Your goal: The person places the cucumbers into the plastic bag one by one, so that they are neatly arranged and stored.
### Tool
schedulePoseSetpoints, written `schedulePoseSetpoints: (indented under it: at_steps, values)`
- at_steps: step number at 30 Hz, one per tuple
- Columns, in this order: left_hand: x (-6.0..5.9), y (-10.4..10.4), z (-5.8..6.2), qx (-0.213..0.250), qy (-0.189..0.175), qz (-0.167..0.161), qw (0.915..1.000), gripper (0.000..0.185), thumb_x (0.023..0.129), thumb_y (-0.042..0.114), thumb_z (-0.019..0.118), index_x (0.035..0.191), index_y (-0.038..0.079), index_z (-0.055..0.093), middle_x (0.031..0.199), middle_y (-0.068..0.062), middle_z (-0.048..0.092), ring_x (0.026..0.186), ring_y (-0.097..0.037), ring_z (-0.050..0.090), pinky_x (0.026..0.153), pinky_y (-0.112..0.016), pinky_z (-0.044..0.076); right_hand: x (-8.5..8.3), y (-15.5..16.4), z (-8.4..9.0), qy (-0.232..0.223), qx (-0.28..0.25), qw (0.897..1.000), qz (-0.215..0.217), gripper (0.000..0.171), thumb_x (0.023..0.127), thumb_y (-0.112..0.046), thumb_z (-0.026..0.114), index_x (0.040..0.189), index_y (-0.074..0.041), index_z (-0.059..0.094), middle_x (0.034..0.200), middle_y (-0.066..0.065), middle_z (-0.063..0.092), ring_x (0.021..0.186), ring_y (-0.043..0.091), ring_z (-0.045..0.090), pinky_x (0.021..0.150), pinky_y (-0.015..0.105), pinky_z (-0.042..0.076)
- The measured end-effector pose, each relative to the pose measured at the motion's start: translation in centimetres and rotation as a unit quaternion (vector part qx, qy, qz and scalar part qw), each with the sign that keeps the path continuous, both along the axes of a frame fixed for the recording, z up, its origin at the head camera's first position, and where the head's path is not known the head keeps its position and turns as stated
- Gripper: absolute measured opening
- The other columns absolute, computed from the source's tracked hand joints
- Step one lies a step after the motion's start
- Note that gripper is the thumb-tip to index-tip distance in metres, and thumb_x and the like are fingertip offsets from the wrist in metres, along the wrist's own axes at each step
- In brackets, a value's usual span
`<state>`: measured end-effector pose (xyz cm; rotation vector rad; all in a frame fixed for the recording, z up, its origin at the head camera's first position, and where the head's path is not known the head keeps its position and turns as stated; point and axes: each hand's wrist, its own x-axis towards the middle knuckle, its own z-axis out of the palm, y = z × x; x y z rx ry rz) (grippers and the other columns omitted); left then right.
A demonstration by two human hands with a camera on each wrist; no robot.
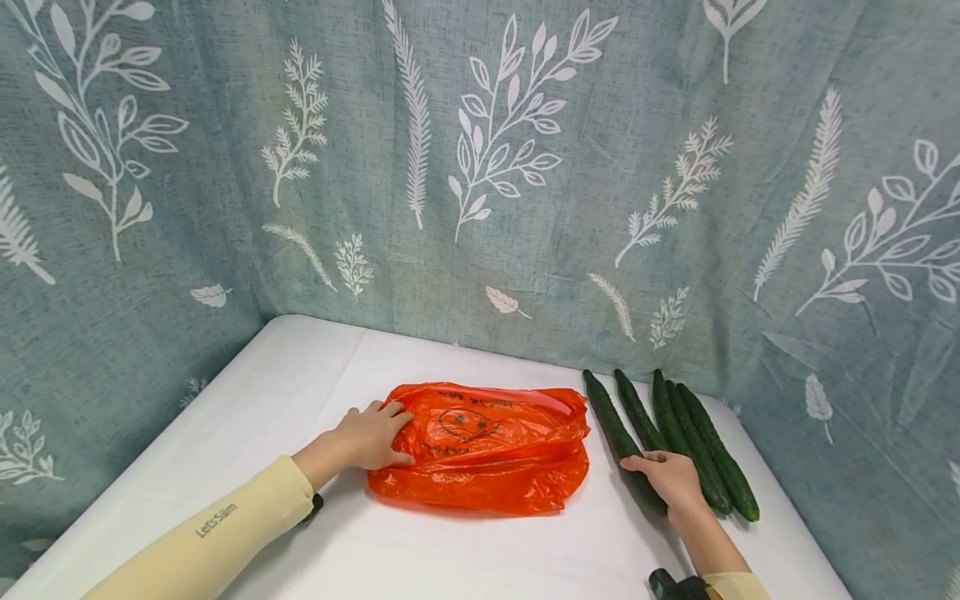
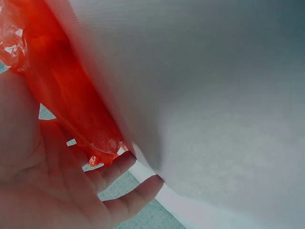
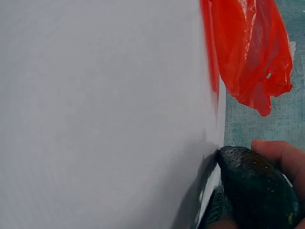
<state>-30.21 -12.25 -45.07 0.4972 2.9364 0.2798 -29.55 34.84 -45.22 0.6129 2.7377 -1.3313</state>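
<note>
Cucumber (image 1: 611, 425) grasped by right fingers (image 1: 658, 456); bag (image 1: 480, 450) placed against relaxed left fingers (image 1: 392, 409).
Probably firm and slippery, cucumber is best held mid-length.

pale yellow sleeves (image 1: 232, 537), dark lettering (image 1: 216, 521) on left; black wrist devices (image 1: 678, 587); bare hands (image 1: 371, 437)

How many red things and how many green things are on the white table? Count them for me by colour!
Red plastic bag: 1
Green cucumbers: 5 (counting the one in the right hand)
Total: 6
</note>
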Motion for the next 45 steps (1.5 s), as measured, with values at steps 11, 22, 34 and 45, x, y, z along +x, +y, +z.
schedulePoseSetpoints:
  at_steps: [11,22,34,45]
  values:
    - [0.4,0.0,0.1,-0.003,-0.005,-0.002,1.0000,0.078,0.087,0.055,0.073,0.149,0.013,0.050,0.156,-0.013,0.042,0.141,-0.040,0.038,0.107,-0.068,0.035,0.3,0.6,1.6,0.000,-0.013,1.000,0.022,0.082,0.085,-0.042,0.077,0.144,0.007,0.047,0.151,0.033,0.038,0.139,0.051,0.034,0.112,0.065,0.030]
    - [0.2,0.0,-0.1,-0.009,-0.001,-0.008,0.9999,0.077,0.086,0.055,0.072,0.148,0.014,0.050,0.155,-0.013,0.042,0.141,-0.040,0.038,0.106,-0.069,0.035,-0.1,0.5,3.8,-0.001,-0.007,0.998,0.068,0.086,0.084,-0.045,0.077,0.146,0.004,0.044,0.154,0.032,0.036,0.140,0.050,0.034,0.111,0.065,0.032]
    - [0.4,0.0,-0.1,-0.003,0.005,-0.016,0.9998,0.077,0.086,0.055,0.073,0.147,0.012,0.052,0.153,-0.014,0.043,0.139,-0.041,0.039,0.104,-0.069,0.036,-0.7,-0.3,7.0,0.003,0.007,0.990,0.144,0.088,0.084,-0.047,0.078,0.149,0.001,0.042,0.160,0.026,0.031,0.146,0.049,0.028,0.112,0.067,0.029]
    - [0.6,0.1,0.0,-0.004,-0.002,-0.012,0.9999,0.077,0.087,0.055,0.072,0.147,0.012,0.051,0.155,-0.015,0.041,0.141,-0.042,0.037,0.106,-0.070,0.035,-1.4,-1.5,8.5,0.029,0.059,0.978,0.198,0.075,0.083,-0.047,0.079,0.140,-0.003,0.057,0.150,0.022,0.047,0.135,0.043,0.044,0.102,0.063,0.043]
